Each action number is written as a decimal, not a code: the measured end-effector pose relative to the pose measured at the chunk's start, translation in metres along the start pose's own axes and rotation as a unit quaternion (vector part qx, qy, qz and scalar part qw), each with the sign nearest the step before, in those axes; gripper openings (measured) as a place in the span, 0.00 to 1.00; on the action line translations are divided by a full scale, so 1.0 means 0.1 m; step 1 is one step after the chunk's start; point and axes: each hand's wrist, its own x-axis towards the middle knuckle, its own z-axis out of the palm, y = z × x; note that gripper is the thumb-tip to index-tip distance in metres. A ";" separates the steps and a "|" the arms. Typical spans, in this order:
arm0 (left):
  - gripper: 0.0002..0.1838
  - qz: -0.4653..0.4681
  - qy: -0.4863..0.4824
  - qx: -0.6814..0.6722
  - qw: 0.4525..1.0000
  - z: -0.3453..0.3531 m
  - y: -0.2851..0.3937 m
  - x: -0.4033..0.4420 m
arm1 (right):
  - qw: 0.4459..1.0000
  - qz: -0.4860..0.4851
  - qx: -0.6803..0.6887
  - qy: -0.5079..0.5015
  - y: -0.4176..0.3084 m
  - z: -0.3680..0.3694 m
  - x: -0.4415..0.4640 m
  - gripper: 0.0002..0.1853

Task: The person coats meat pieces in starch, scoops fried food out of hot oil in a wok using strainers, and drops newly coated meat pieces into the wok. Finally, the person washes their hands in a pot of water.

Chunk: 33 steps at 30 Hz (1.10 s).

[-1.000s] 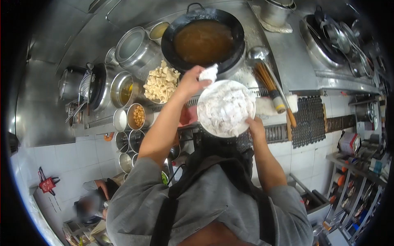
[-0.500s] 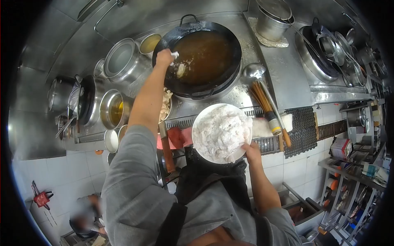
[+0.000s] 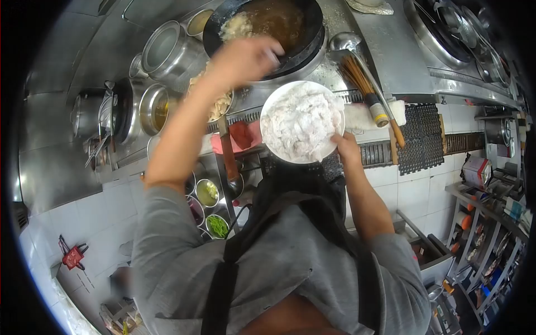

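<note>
My right hand point(image 3: 347, 149) grips the near right rim of a white plate point(image 3: 274, 147), its fingers closed on the edge. The plate is heaped with pieces of food point(image 3: 304, 120) coated in white flour. My left hand point(image 3: 251, 58), blurred by motion, hangs over the near left edge of a black wok point(image 3: 212, 40); its fingers are too smeared to read. Brown oil point(image 3: 282, 25) fills the wok, and pale pieces point(image 3: 237, 25) bubble at its left side. The wok's far rim lies outside the view.
A ladle point(image 3: 345, 42) and a bamboo brush point(image 3: 357, 75) lie right of the wok. Metal pots point(image 3: 162, 47) stand left. Below my left forearm are a wooden handle point(image 3: 228, 153), a pink cloth point(image 3: 254, 134) and bowls with chopped greens point(image 3: 216, 225). A person is partly visible lower left.
My left hand has drawn back from the wok's left side toward the near edge and the plate. More pale pieces now bubble in the oil. The camera view has tilted downward.
</note>
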 end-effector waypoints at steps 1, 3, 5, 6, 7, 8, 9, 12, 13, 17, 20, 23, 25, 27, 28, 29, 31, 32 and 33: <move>0.15 0.023 -0.062 -0.023 0.998 0.32 0.16 -0.16 | 1.000 -0.001 0.005 -0.001 0.00 0.01 -0.01 0.18; 0.26 0.016 -0.170 0.000 0.985 1.01 0.37 -0.48 | 1.000 0.004 0.007 0.002 -0.03 0.02 0.01 0.18; 0.30 -0.011 -0.220 0.059 0.974 1.39 0.60 -0.62 | 1.000 0.001 0.023 -0.003 -0.04 0.02 0.03 0.19; 0.29 -0.013 -0.170 0.055 0.984 1.54 0.55 -0.67 | 0.999 0.002 0.036 -0.008 -0.06 0.03 0.01 0.19; 0.27 -0.014 -0.119 0.052 0.991 1.68 0.47 -0.70 | 0.999 0.001 0.038 -0.010 -0.08 0.04 -0.01 0.19; 0.27 -0.013 -0.120 0.056 0.991 1.70 0.41 -0.69 | 1.000 0.002 0.025 -0.005 -0.18 0.05 -0.06 0.19; 0.25 -0.023 -0.062 -0.004 0.998 1.66 0.32 -0.68 | 1.000 0.005 0.011 -0.001 -0.22 0.05 -0.10 0.20; 0.23 -0.104 0.011 -0.076 0.992 1.41 0.17 -0.63 | 0.999 -0.012 -0.030 0.003 -0.05 0.02 0.05 0.20; 0.24 -0.134 -0.002 -0.073 0.988 1.34 0.14 -0.62 | 1.000 -0.013 -0.028 0.002 -0.03 0.02 0.05 0.20; 0.25 -0.160 -0.065 -0.086 0.981 1.17 0.17 -0.61 | 1.000 -0.020 0.015 0.005 -0.01 0.05 0.06 0.17; 0.27 -0.140 -0.080 -0.055 0.985 1.40 -0.02 -0.66 | 1.000 -0.013 0.019 0.005 0.01 0.03 0.08 0.17; 0.26 -0.010 -0.056 -0.057 0.997 1.70 -0.13 -0.69 | 1.000 -0.005 0.013 0.005 -0.09 0.05 -0.02 0.17; 0.25 -0.061 -0.019 -0.061 0.996 1.83 -0.13 -0.63 | 1.000 -0.008 0.017 0.006 -0.08 0.04 0.02 0.17; 0.25 -0.109 -0.044 -0.070 0.991 1.75 -0.02 -0.57 | 0.998 -0.053 0.030 0.012 0.01 0.06 0.06 0.17; 0.25 -0.140 -0.051 -0.074 0.986 1.69 -0.01 -0.54 | 0.998 -0.053 0.030 0.014 0.05 0.04 0.07 0.17; 0.25 -0.169 -0.056 -0.077 0.981 1.64 -0.01 -0.50 | 0.999 -0.038 0.034 0.010 0.01 0.04 0.04 0.17; 0.25 -0.175 -0.050 -0.074 0.980 1.54 -0.09 -0.43 | 0.999 -0.020 0.037 0.004 -0.06 0.04 0.00 0.17; 0.24 -0.182 -0.044 -0.071 0.980 1.52 -0.14 -0.39 | 1.000 -0.016 0.026 0.001 -0.06 0.03 0.00 0.17; 0.24 -0.182 -0.045 -0.072 0.980 1.58 -0.21 -0.36 | 1.000 -0.011 0.014 -0.002 -0.06 0.03 0.00 0.17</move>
